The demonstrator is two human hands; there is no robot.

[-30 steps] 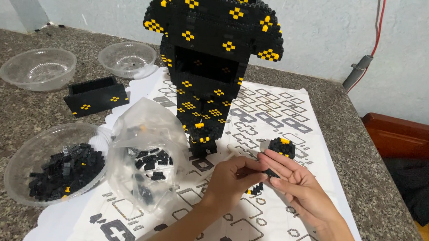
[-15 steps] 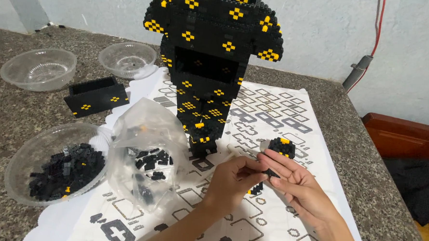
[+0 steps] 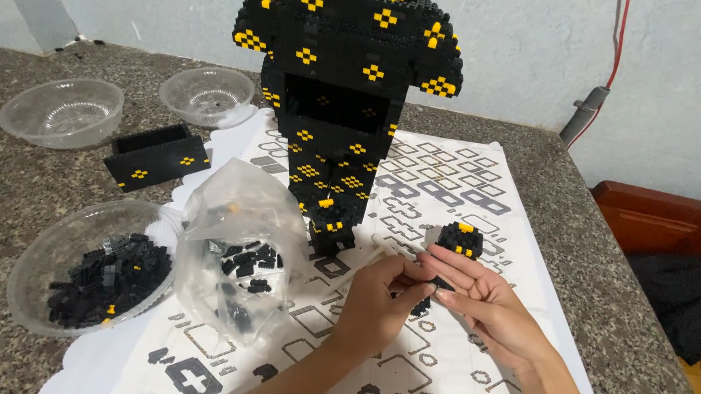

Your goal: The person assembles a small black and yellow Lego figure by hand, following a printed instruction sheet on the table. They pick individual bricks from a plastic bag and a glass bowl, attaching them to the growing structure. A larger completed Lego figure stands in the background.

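Both hands pinch one tiny black brick: left hand, right hand. Light, rigid, easily dropped; hold by its sides.

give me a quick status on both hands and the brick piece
Left hand and right hand pinch a small black brick piece together. Black-and-yellow block just beyond. Nothing in the way.

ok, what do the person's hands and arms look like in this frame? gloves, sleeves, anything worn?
Both are bare. The left hand and the right hand wear no gloves, and no rings, watch or bands show. Both forearms are uncovered as far as the bottom edge of the head view, so no sleeve is visible. The nails look short and plain, though they are too small to judge in detail.
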